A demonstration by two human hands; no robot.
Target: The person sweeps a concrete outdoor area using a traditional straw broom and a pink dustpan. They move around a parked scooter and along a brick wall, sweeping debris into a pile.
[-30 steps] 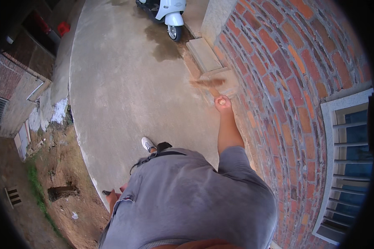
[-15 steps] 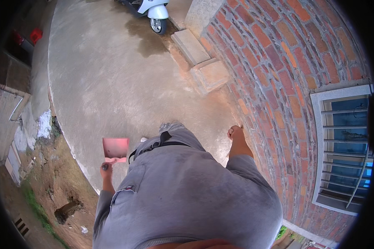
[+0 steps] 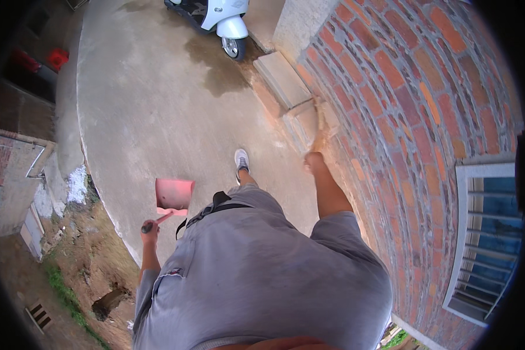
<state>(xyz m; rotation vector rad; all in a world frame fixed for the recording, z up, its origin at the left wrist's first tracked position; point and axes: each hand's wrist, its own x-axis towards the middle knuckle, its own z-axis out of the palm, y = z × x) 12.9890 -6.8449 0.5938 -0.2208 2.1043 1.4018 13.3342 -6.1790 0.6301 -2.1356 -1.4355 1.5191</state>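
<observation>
My left hand (image 3: 150, 231) is closed around the dark-tipped handle of a pink dustpan (image 3: 175, 195), whose wide pan is low over the concrete, out to the left of my legs. On the other side, my right hand (image 3: 314, 162) is stretched forward near the brick wall, its fingers closed. From it a long, tan, blurred thing that looks like a hand broom (image 3: 320, 119) reaches forward over the pale block by the wall. Motion blur smears its outline and the fingers.
A brick wall (image 3: 391, 140) with a barred window (image 3: 490, 233) runs along the right. Concrete blocks (image 3: 283, 79) lie at its foot, beyond them a white scooter (image 3: 231, 29). The concrete floor (image 3: 134, 105) drops off at left to bare earth (image 3: 87, 245). My shoe (image 3: 241, 157) is ahead.
My right hand has swung forward from beside the wall, and the tan broom has come into sight ahead of it. A foot has stepped forward. The dustpan stays in my left hand.
</observation>
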